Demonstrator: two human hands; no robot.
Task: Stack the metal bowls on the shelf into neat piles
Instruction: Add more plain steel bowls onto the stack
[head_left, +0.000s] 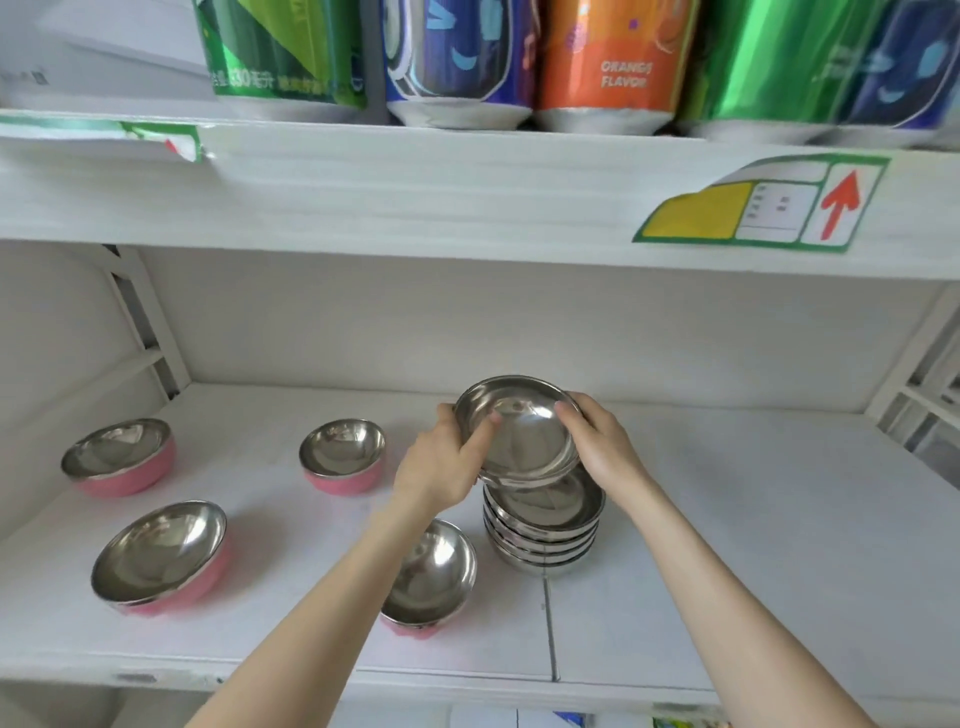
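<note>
A shallow metal bowl (524, 434) hangs tilted toward me just above a pile of several matching metal bowls (543, 530) on the white shelf (727, 519). My left hand (441, 462) grips its left rim with the thumb inside. My right hand (597, 441) grips the right rim, thumb over the edge. Several pink-sided metal bowls stand singly on the shelf: far left (120, 457), front left (162, 558), middle (343, 456), and one (434, 577) partly hidden under my left forearm.
The shelf above (467, 192) hangs low over the bowls and carries large drink cans (457, 57). A price label with a red arrow (769, 202) sticks on its front edge. Bare shelf surface lies to the right of the pile.
</note>
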